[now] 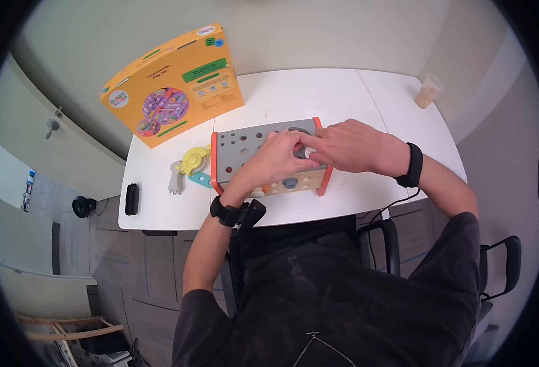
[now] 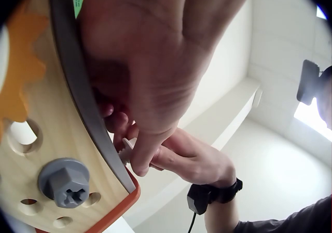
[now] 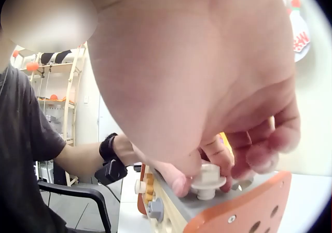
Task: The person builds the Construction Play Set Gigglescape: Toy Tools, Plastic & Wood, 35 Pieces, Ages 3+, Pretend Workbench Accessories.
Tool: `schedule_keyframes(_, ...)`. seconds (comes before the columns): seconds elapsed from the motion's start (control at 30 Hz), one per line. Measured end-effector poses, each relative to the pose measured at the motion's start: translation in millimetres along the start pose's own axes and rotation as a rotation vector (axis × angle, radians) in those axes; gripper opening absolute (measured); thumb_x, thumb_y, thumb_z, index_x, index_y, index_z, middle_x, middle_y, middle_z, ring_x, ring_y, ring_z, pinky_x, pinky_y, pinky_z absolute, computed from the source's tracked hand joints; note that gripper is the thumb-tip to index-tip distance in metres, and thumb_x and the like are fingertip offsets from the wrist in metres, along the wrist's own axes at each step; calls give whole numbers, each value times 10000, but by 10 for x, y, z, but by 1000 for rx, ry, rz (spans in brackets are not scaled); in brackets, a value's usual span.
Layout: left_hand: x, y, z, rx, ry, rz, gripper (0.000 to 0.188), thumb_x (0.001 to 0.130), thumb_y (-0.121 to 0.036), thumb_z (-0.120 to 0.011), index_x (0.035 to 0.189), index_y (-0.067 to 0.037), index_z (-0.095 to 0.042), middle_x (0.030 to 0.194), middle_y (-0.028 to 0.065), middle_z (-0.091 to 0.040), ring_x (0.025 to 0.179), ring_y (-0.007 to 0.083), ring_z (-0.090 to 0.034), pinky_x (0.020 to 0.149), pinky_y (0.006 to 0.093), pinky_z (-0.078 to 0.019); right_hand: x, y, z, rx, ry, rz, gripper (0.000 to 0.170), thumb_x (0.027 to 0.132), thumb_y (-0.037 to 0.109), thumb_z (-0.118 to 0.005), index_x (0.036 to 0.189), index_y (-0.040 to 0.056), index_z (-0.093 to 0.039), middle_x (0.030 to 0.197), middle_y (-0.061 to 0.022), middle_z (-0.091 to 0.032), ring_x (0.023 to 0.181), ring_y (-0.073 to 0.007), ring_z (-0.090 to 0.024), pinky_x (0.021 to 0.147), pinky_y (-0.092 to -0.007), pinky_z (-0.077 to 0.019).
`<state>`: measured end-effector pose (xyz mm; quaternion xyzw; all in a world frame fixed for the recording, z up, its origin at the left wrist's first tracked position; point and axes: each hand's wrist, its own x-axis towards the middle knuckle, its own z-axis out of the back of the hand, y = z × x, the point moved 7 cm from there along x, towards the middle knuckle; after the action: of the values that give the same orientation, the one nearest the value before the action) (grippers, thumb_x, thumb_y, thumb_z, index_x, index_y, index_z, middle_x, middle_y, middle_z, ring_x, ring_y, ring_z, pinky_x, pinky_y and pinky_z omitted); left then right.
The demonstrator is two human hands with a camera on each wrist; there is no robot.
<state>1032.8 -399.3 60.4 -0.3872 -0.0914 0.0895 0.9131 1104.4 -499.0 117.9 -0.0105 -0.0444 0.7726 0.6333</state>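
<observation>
Both hands meet over the right end of a toy workbench with a grey perforated top (image 1: 236,156) and orange end panels (image 3: 244,207). Between their fingers stands a white toy bolt (image 3: 208,177), its threaded shank pointing down close over the grey top. My left hand (image 1: 275,160) holds the bolt from the left, thumb and finger at its head. From the right, my right hand (image 1: 355,147) pinches at the same bolt, its other fingers curled. A grey hex bolt (image 2: 66,183) sits in the wooden front, beside an orange gear (image 2: 23,61).
A yellow toy saw (image 1: 194,160), a grey toy piece (image 1: 175,177) and a teal strip (image 1: 200,178) lie left of the workbench. A large orange box (image 1: 172,85) stands behind. A black case (image 1: 132,199) lies at the left edge, and a plastic cup (image 1: 428,93) stands far right.
</observation>
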Motion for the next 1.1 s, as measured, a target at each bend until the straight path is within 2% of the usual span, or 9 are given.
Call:
schedule_keyframes(0.13,15,28,-22,-16,42,-56,461,855,-374,-834,1175,-50,-760,914,111,-673,925,288,-588,994,403,-438,92,49,-221,-245,175,51,206,1072,253,-584,1181,86,-632,678,-85,-638,632,-326,-693,563,-425,-525)
schedule_keyframes(0.23,-29,-45,26,-14,-19,-24,460,851,-373,-836,1151,-34,-751,942,110,-673,928,293,-581,982,407,-447,76,58,-104,-185,224,-31,242,1077,271,-570,1197,67,-619,703,-84,-656,667,-336,-700,592,-441,-535)
schedule_keyframes(0.43,4,-5,16,24,22,30,409,849,-298,-841,1150,-37,-746,876,87,-630,932,258,-574,919,396,-477,-31,-17,-53,102,-91,41,275,1085,294,-552,1151,45,-650,678,-60,-655,618,-327,-704,570,-421,-546)
schedule_keyframes(0.63,-17,-25,10,38,-65,-147,385,849,-288,-840,1129,-42,-744,847,80,-589,874,250,-546,894,387,-473,88,16,-231,-190,218,-21,293,1082,309,-554,1180,48,-645,685,-77,-681,625,-315,-711,579,-420,-550)
schedule_keyframes(0.73,-5,30,-6,14,32,29,512,831,-385,-843,1204,-48,-744,1039,108,-687,1023,293,-552,999,400,-442,89,22,-70,-94,246,-122,243,1068,281,-571,1135,67,-665,669,-75,-675,607,-293,-703,540,-411,-532)
schedule_keyframes(0.83,7,48,-15,64,56,66,512,829,-389,-845,1197,-49,-741,1065,115,-705,1035,297,-569,1005,396,-441,16,-2,-42,-8,-33,-67,242,1068,297,-573,1086,86,-690,667,-70,-672,596,-279,-696,509,-394,-516)
schedule_keyframes(0.93,-45,-41,36,79,57,87,513,825,-395,-847,1189,-49,-738,1094,121,-716,1065,299,-584,1004,390,-442,8,-7,-135,39,-29,-23,264,1070,318,-563,1066,98,-708,670,-63,-677,603,-277,-700,510,-389,-518)
schedule_keyframes(1.03,-28,-36,19,33,23,-12,534,811,-406,-860,1193,-55,-734,1128,117,-711,1083,298,-582,1009,386,-434,98,59,-266,-229,120,6,268,1071,313,-569,1097,83,-705,698,-73,-699,639,-298,-723,550,-396,-544)
schedule_keyframes(1.1,-5,5,-11,1,24,-33,503,803,-363,-880,1182,-68,-730,1093,109,-678,1106,303,-561,1017,407,-454,149,22,-159,-122,222,-155,216,1052,274,-603,1092,91,-709,699,-73,-695,638,-298,-723,549,-402,-545)
